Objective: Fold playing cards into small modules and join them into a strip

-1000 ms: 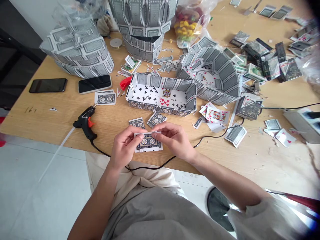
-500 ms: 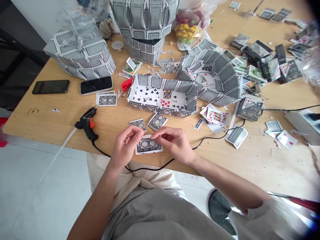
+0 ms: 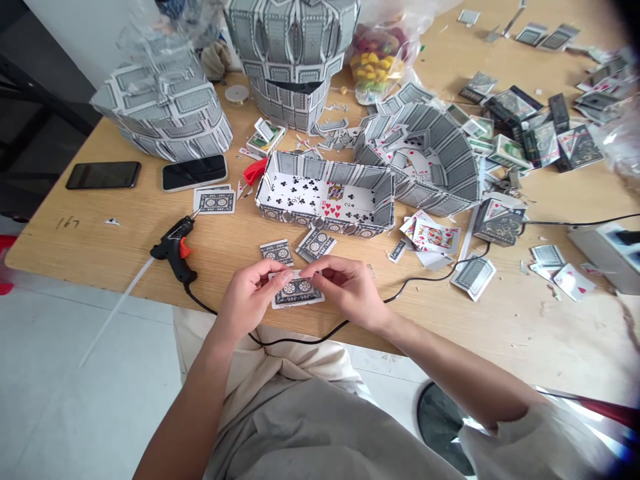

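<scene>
Ahead of left hand, we meet loose cards, then card box; beside it, glue gun; past right hand, passage over table to cord.

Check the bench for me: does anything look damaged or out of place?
The card tower has a dark gap across its front wall, like a split or unfinished seam. The curved card wall beside the card tray has loose cards jumbled inside, and cut scraps lie strewn nearby.

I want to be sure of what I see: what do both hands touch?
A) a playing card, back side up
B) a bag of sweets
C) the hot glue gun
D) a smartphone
A. The left hand and right hand meet on the playing card, its patterned back showing.
</scene>
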`<state>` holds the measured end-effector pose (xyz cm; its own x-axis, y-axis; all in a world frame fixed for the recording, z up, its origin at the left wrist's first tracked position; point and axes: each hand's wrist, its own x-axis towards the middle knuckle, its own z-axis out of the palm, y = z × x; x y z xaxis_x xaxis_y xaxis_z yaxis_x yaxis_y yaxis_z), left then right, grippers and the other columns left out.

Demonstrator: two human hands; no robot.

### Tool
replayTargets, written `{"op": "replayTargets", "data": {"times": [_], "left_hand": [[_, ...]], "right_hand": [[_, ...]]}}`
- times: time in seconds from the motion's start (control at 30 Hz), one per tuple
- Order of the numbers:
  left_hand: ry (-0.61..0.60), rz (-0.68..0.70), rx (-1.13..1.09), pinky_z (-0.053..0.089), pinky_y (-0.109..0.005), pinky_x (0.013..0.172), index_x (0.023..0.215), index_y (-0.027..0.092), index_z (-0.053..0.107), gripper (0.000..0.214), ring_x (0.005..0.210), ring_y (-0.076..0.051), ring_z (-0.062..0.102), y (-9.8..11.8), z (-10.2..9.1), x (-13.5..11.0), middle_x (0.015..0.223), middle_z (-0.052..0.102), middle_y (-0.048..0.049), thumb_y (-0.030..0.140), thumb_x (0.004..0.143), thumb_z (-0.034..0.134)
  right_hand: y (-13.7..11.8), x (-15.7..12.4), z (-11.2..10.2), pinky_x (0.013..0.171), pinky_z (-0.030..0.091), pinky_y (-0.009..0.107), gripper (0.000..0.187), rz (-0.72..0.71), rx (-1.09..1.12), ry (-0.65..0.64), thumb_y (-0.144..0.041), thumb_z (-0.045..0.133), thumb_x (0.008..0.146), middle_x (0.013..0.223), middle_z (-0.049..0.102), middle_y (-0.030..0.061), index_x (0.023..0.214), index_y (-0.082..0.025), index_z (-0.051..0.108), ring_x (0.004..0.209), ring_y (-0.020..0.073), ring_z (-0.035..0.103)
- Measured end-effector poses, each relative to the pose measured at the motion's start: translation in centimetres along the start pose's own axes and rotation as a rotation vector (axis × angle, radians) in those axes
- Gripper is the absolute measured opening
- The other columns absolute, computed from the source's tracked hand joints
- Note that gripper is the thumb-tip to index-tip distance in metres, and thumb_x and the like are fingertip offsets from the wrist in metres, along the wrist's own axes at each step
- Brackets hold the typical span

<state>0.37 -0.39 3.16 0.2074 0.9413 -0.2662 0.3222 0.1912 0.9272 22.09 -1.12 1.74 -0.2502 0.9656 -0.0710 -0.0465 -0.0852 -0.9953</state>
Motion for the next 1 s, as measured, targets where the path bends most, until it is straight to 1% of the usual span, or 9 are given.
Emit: {"op": "replayTargets", "data": {"times": [0.1, 0.17, 0.23, 0.33, 0.5, 0.67, 0.8, 0.9, 1.0], "left_hand": [[0.028, 0.015, -0.014, 0.042, -0.024, 0.06, 0.095, 0.019, 0.08, 0.035, 0.067, -0.014, 0.056, -0.03, 0.12, -0.07, 0.075, 0.069, -0.0006, 0.054, 0.095, 0.074], [0.032, 0.018, -0.017, 0.043, -0.024, 0.061, 0.095, 0.019, 0.08, 0.035, 0.068, -0.014, 0.057, -0.11, 0.22, -0.15, 0.077, 0.07, -0.001, 0.053, 0.095, 0.074], [0.03, 0.028, 0.002, 0.041, -0.024, 0.059, 0.093, 0.019, 0.079, 0.034, 0.065, -0.013, 0.054, -0.16, 0.35, -0.25, 0.073, 0.067, 0.0002, 0.053, 0.095, 0.074], [0.027, 0.049, 0.028, 0.036, -0.024, 0.056, 0.09, 0.019, 0.077, 0.034, 0.062, -0.012, 0.048, -0.11, 0.5, -0.34, 0.068, 0.06, 0.0023, 0.052, 0.096, 0.073], [-0.011, 0.06, 0.046, 0.033, -0.025, 0.055, 0.088, 0.018, 0.076, 0.036, 0.06, -0.012, 0.044, 0.31, 0.34, -0.35, 0.065, 0.054, 0.0036, 0.052, 0.098, 0.07], [0.012, 0.08, 0.117, 0.03, -0.025, 0.054, 0.081, 0.019, 0.075, 0.038, 0.057, -0.012, 0.04, 0.7, 0.13, -0.37, 0.06, 0.048, 0.0049, 0.052, 0.098, 0.069], [0.037, 0.097, 0.128, 0.03, -0.025, 0.054, 0.078, 0.019, 0.073, 0.039, 0.056, -0.012, 0.04, 0.69, 0.15, -0.32, 0.06, 0.049, 0.0045, 0.052, 0.098, 0.07], [-0.004, 0.073, 0.115, 0.029, -0.026, 0.053, 0.079, 0.019, 0.074, 0.039, 0.057, -0.012, 0.04, 0.6, 0.13, -0.37, 0.061, 0.05, 0.0042, 0.053, 0.098, 0.07], [-0.047, 0.049, 0.079, 0.028, -0.026, 0.053, 0.078, 0.019, 0.072, 0.04, 0.057, -0.012, 0.039, 0.43, 0.16, -0.47, 0.06, 0.047, 0.0045, 0.054, 0.098, 0.07]], "right_hand": [[-0.25, 0.1, -0.17, 0.069, 0.052, 0.029, 0.024, 0.046, 0.098, -0.044, -0.03, 0.074, 0.094, 0.101, 0.079, 0.0076, 0.115, -0.019, 0.078, 0.083, 0.0179, 0.07], [-0.24, 0.22, -0.21, 0.076, 0.054, 0.031, 0.029, 0.07, 0.133, -0.05, -0.034, 0.077, 0.093, 0.108, 0.079, 0.009, 0.118, -0.018, 0.076, 0.092, 0.02, 0.072], [-0.1, 0.39, -0.19, 0.071, 0.052, 0.029, 0.03, 0.101, 0.087, -0.042, -0.04, 0.08, 0.092, 0.1, 0.079, 0.0079, 0.111, -0.017, 0.078, 0.084, 0.0184, 0.07], [0.08, 0.62, -0.18, 0.059, 0.042, 0.027, 0.036, 0.148, 0.004, -0.046, -0.05, 0.081, 0.09, 0.08, 0.075, 0.004, 0.097, -0.016, 0.08, 0.066, 0.0141, 0.059], [-0.23, 0.73, -0.29, 0.066, 0.047, 0.029, 0.043, 0.163, 0.072, -0.056, -0.058, 0.084, 0.086, 0.08, 0.076, 0.0048, 0.086, -0.015, 0.079, 0.07, 0.0152, 0.062], [-0.42, 0.66, -0.17, 0.063, 0.045, 0.028, 0.043, 0.151, 0.071, -0.052, -0.058, 0.083, 0.087, 0.076, 0.074, 0.0034, 0.085, -0.015, 0.078, 0.066, 0.014, 0.059], [-0.26, 0.62, -0.13, 0.061, 0.045, 0.027, 0.044, 0.131, 0.002, -0.062, -0.059, 0.079, 0.09, 0.078, 0.074, 0.0042, 0.088, -0.015, 0.078, 0.066, 0.0142, 0.058], [-0.06, 0.45, -0.23, 0.059, 0.043, 0.026, 0.039, 0.099, -0.083, -0.093, -0.054, 0.079, 0.093, 0.081, 0.075, 0.0043, 0.093, -0.015, 0.079, 0.066, 0.0134, 0.057], [0.08, 0.24, -0.34, 0.055, 0.038, 0.026, 0.037, 0.1, -0.079, -0.134, -0.052, 0.079, 0.094, 0.077, 0.073, 0.0027, 0.093, -0.015, 0.079, 0.062, 0.0116, 0.053]]}}
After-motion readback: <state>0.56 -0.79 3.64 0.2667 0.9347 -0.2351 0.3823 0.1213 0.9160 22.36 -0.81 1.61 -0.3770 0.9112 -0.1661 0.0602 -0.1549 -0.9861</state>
